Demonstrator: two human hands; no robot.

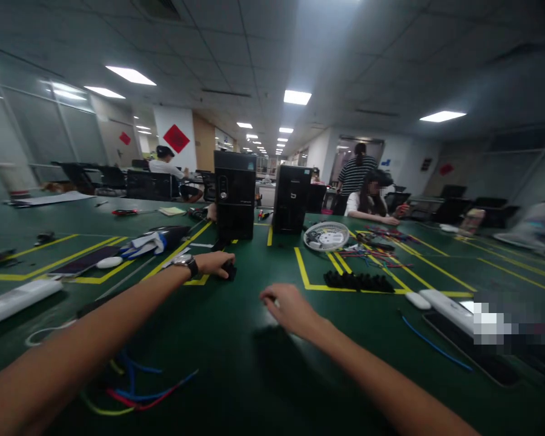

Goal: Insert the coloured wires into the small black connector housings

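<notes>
My left hand (215, 264), with a wristwatch (186, 263) on the wrist, reaches across the green table and is closed on a small black object (229, 270) near a yellow tape line. My right hand (288, 307) hovers low over the table's middle with fingers curled down around something small and pale that I cannot make out. Two black computer towers (235, 194) (292, 198) stand upright just beyond the hands.
A round white fan grille (326, 236), a row of black parts (358, 281) and coloured cables lie to the right. Loose coloured wires (131, 387) lie near my left arm. White power strips (18, 298) (445, 306) flank the table. Other people sit at the far side.
</notes>
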